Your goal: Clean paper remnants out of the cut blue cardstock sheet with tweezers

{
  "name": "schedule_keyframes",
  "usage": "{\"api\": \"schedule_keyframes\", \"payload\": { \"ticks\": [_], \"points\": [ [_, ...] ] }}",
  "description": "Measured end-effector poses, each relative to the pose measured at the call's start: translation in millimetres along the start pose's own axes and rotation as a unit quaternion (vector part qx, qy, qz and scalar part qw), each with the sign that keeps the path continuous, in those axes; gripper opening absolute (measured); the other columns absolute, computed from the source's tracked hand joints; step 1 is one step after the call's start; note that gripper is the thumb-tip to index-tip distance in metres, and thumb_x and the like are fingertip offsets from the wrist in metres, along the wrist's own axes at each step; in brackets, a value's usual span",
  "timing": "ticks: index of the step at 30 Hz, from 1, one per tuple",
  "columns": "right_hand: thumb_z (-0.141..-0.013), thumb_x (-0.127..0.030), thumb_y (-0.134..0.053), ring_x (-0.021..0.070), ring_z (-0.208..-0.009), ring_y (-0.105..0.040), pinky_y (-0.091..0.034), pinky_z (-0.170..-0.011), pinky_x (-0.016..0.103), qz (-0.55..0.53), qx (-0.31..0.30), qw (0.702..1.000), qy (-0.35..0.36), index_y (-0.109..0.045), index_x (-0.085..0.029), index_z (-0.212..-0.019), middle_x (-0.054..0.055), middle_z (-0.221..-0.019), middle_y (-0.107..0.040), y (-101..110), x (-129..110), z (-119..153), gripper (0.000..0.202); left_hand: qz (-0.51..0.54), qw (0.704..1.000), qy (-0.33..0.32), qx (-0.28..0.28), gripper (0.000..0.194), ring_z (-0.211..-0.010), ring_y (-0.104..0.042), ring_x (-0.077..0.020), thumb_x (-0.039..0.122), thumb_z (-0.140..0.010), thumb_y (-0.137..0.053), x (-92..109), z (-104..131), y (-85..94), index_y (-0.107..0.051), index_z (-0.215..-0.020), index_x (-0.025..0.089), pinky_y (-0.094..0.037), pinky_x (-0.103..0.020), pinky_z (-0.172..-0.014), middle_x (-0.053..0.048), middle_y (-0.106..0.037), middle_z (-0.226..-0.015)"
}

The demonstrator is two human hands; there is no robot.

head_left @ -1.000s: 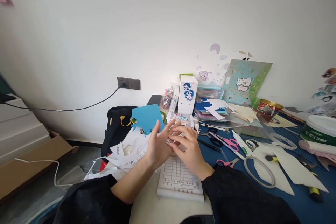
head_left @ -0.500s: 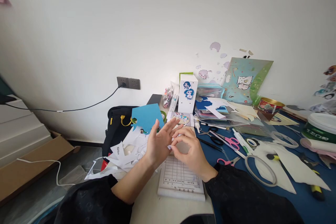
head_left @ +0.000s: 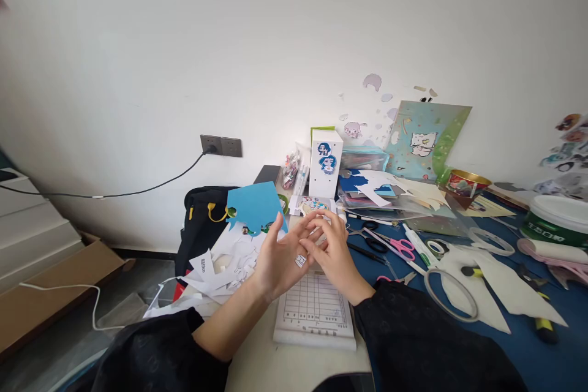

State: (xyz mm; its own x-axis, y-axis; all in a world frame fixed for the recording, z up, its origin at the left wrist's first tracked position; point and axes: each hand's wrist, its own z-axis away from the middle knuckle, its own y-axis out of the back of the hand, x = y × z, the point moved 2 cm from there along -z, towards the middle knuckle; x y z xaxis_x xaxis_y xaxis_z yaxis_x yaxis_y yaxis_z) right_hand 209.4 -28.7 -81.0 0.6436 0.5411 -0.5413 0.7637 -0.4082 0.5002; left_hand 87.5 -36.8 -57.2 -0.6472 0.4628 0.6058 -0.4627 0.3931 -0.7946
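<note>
My left hand (head_left: 278,260) is open with its palm turned up and its thumb apart. On that palm lies a small white paper cutout (head_left: 301,261) with dark lines; its picture is too small to make out. My right hand (head_left: 334,251) reaches across the left fingers, its own fingers loosely bent and apart from its thumb. The two hands overlap at the fingertips, and I see nothing held in the right one. Beneath both hands is a pad of printed forms (head_left: 315,312), partly covered by them.
White paper scraps (head_left: 225,269) and a cut blue sheet (head_left: 257,205) lie to the left. Behind the hands stands a white box (head_left: 324,165) with stickers. Pink-handled scissors (head_left: 403,249), a tape ring (head_left: 450,295) and a white-lidded tub (head_left: 558,220) are on the right.
My right hand has come off the left palm and shifted up towards the left fingers, its pinch loosened. The small cutout now shows flat on the palm. The view has swung slightly right.
</note>
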Motion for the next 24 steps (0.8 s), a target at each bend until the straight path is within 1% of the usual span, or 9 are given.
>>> {"api": "schedule_keyframes", "payload": {
  "ticks": [1,2,4,6,9,12,17,21,24],
  "points": [
    [-0.084,-0.028,-0.058,0.0272,-0.117,-0.044,-0.035,-0.091,0.046,0.001,0.004,1.0,0.005,-0.059,-0.023,-0.091,0.008,-0.121,-0.051,1,0,0,0.008,-0.003,1.0,0.0,0.002,0.064,-0.136,-0.025,-0.0287,0.059,-0.088,-0.033,1,0,0.6,-0.046,-0.133,0.016,-0.024,-0.039,-0.11,-0.011,-0.042,-0.141],
    [-0.086,-0.026,-0.054,0.0261,-0.116,-0.044,-0.035,-0.092,0.045,0.001,0.008,1.0,0.013,-0.06,-0.024,-0.091,0.007,-0.12,-0.052,2,-1,0,0.007,-0.006,1.0,-0.003,0.006,0.063,-0.137,-0.022,-0.0275,0.059,-0.088,-0.033,1,0,1.5,-0.047,-0.133,0.016,-0.024,-0.038,-0.11,-0.009,-0.04,-0.143],
    [-0.088,-0.023,-0.05,0.0246,-0.115,-0.046,-0.034,-0.093,0.044,0.0,0.009,0.999,0.036,-0.063,-0.025,-0.087,0.006,-0.119,-0.054,4,-5,1,0.013,-0.013,1.0,-0.016,0.019,0.062,-0.139,-0.017,-0.0245,0.06,-0.088,-0.033,4,-1,3.8,-0.047,-0.132,0.019,-0.022,-0.034,-0.11,-0.006,-0.035,-0.146],
    [-0.085,-0.022,-0.054,0.0246,-0.116,-0.046,-0.033,-0.094,0.044,-0.001,0.005,0.998,0.062,-0.065,-0.025,-0.084,0.004,-0.118,-0.057,3,-10,3,0.012,-0.018,0.999,-0.037,0.032,0.062,-0.14,-0.015,-0.0228,0.062,-0.086,-0.033,7,-2,6.1,-0.048,-0.132,0.022,-0.021,-0.033,-0.11,-0.003,-0.032,-0.148],
    [-0.078,-0.02,-0.064,0.0254,-0.114,-0.048,-0.034,-0.093,0.044,-0.005,0.0,0.997,0.082,-0.067,-0.025,-0.084,0.003,-0.115,-0.06,0,-15,5,0.008,-0.018,0.996,-0.069,0.049,0.064,-0.139,-0.017,-0.0229,0.063,-0.086,-0.031,10,-4,8.6,-0.048,-0.131,0.021,-0.021,-0.033,-0.111,-0.003,-0.03,-0.15],
    [-0.074,-0.016,-0.068,0.0243,-0.11,-0.051,-0.037,-0.089,0.042,-0.012,0.002,0.997,0.082,-0.066,-0.024,-0.078,0.003,-0.11,-0.062,-3,-16,6,0.009,-0.02,0.994,-0.084,0.06,0.063,-0.139,-0.018,-0.0222,0.061,-0.087,-0.031,9,-5,9.5,-0.049,-0.131,0.02,-0.02,-0.034,-0.112,-0.003,-0.029,-0.15],
    [-0.072,-0.01,-0.065,0.0229,-0.098,-0.056,-0.04,-0.085,0.041,-0.027,0.012,0.997,0.076,-0.062,-0.022,-0.069,0.003,-0.098,-0.064,-5,-19,9,0.014,-0.024,0.994,-0.089,0.064,0.061,-0.14,-0.018,-0.0223,0.058,-0.088,-0.033,6,-6,8.8,-0.049,-0.131,0.018,-0.017,-0.033,-0.113,-0.006,-0.034,-0.147],
    [-0.076,-0.011,-0.061,0.0217,-0.092,-0.056,-0.041,-0.083,0.039,-0.049,0.018,0.996,0.073,-0.062,-0.022,-0.069,0.003,-0.089,-0.063,0,-26,10,0.012,-0.021,0.993,-0.096,0.059,0.061,-0.139,-0.02,-0.0225,0.058,-0.088,-0.032,8,-7,9.7,-0.051,-0.129,0.016,-0.018,-0.034,-0.113,-0.007,-0.035,-0.147],
    [-0.081,-0.016,-0.056,0.0201,-0.091,-0.056,-0.043,-0.083,0.037,-0.069,0.012,0.995,0.072,-0.06,-0.022,-0.073,0.003,-0.088,-0.061,5,-30,10,0.011,-0.018,0.993,-0.1,0.058,0.06,-0.14,-0.016,-0.0219,0.059,-0.088,-0.033,10,-7,12.1,-0.053,-0.126,0.018,-0.017,-0.035,-0.113,-0.005,-0.033,-0.148]
  ]
}}
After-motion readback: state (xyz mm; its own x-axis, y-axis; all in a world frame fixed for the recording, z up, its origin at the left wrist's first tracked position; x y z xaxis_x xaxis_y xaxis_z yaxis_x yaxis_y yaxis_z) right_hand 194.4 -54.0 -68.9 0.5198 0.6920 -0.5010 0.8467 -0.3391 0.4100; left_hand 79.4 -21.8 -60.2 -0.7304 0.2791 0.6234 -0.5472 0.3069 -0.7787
